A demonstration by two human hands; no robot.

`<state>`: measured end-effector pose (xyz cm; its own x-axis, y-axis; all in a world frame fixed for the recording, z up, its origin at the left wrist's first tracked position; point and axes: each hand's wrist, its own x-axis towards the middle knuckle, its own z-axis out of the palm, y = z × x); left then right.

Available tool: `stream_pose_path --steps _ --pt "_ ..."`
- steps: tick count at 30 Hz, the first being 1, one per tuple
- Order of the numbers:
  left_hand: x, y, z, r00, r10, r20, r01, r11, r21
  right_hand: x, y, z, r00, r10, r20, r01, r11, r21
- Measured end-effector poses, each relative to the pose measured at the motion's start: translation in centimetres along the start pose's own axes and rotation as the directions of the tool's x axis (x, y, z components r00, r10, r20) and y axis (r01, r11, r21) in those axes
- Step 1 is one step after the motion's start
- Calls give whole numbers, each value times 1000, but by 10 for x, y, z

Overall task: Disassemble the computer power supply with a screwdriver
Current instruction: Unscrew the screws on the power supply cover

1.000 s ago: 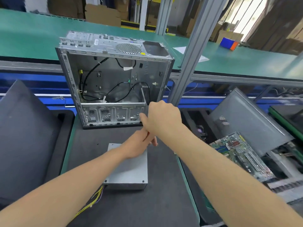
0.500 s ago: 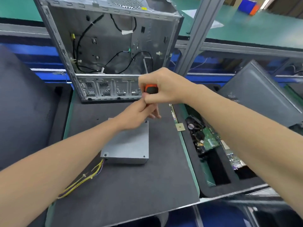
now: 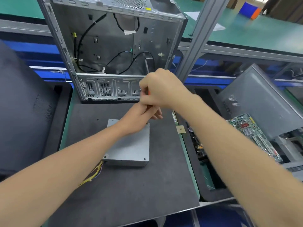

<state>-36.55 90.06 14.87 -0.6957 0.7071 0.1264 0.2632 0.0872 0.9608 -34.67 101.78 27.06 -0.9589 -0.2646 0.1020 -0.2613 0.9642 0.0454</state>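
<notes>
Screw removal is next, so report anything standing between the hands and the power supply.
Nothing visible does. The right hand grips the screwdriver directly above the power supply's far right corner, the left hand holds its shaft just below, and the computer case stands behind them, out of the path.

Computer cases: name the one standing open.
The upright chassis behind the power supply: its inside and black cables show. The grey case at right leans, showing only solid panels.

Green-edged bench (image 3: 188, 161), dark grey mat (image 3: 124, 192) on top. Power supply (image 3: 131, 149) flat mid-mat, yellow wires (image 3: 91, 176) trailing off its near-left corner. Open computer case (image 3: 105, 89) upright at mat's far edge.
</notes>
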Motion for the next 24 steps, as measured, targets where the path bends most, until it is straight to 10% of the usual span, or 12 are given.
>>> stream_pose_path --steps 6,11,16,21,24 --pt "3 -4 4 1000 27 14 -29 996 90 -5 22 -16 959 -271 77 260 957 129" --pt "2 -2 18 996 21 -88 -10 993 119 -16 0 2 957 208 -203 -241 959 -152" --pt "3 -2 29 990 62 -125 -36 979 200 -13 -13 17 788 598 -150 -595 801 65" --pt "5 1 13 998 -18 -63 23 998 66 -8 9 2 996 94 4 -94 985 142" --pt "5 0 4 999 -8 42 5 997 78 -3 23 -12 953 -284 111 260 947 187"
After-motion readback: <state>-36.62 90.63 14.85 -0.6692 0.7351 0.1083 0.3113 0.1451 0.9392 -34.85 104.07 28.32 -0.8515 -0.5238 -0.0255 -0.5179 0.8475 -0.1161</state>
